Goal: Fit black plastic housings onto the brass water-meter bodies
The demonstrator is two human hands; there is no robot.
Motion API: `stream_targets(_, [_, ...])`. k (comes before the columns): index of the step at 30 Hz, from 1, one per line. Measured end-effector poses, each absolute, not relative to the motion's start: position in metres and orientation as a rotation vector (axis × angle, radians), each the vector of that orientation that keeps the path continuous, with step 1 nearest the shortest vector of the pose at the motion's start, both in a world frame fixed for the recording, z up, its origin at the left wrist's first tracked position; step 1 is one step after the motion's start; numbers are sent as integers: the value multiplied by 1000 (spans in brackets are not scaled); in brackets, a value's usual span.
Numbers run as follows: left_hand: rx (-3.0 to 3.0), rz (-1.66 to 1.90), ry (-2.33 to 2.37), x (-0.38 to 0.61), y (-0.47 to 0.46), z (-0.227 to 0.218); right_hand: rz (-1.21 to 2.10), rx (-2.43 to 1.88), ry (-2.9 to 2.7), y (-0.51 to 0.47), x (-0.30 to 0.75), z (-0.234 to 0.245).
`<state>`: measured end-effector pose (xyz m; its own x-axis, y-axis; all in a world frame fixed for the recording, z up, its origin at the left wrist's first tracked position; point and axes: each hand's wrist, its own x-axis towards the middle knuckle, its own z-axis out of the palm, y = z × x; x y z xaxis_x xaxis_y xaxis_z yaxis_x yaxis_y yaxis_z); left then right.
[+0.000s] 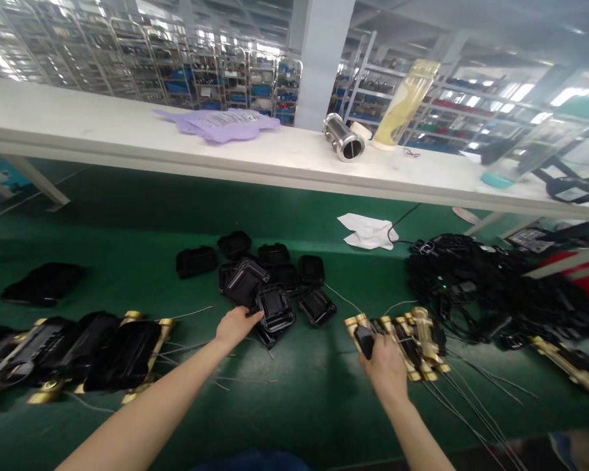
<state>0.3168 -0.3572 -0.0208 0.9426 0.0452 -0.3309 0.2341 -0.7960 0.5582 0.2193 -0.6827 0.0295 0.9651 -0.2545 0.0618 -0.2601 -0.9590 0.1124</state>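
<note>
Left hand (234,325) is stretched out to the heap of black plastic covers (269,281) on the green bench mat (127,229); fingertips are on the near edge of one black cover (275,307), fingers curled loosely together against it, thumb side hidden, so can't tell if it's actually pinched or just touched. That cover lies tilted on the front of the heap, directly ahead of the left fingertips; the rest of the heap spreads beyond and to both sides of them. Right hand (385,366) rests on the near end of a brass-and-black assembly (402,333), fingers closed around a small black part (364,340) at its left end; the part sticks out just past the fingertips. Rest of the assembly runs away to the right of the right fingers, thin wires (471,405) trailing from it toward the near right. Beyond the right fingertips, further off: a white cloth (368,230). To the right of them, a tangle of black cables (471,281). Far left of the left fingers, well apart: a row of finished brass-and-black units (78,353) and one loose black piece (42,282) behind them. Above everything a white shelf (103,131) carrying a purple bag (218,123), a steel cylinder (343,136) lying on its side and a yellowish wrapped roll (406,101) leaning beside it. Right edge of frame is motion-blurred, nothing readable there.
</note>
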Motion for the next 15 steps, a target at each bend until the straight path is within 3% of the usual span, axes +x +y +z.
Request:
stream_targets(7, [2423,-495,282,319,-381,-43,36,3056,-275,-634,169,-27])
stream_targets(15, [2176,-516,236,281,-352,-36,52,3198,-193,-582,130,-53])
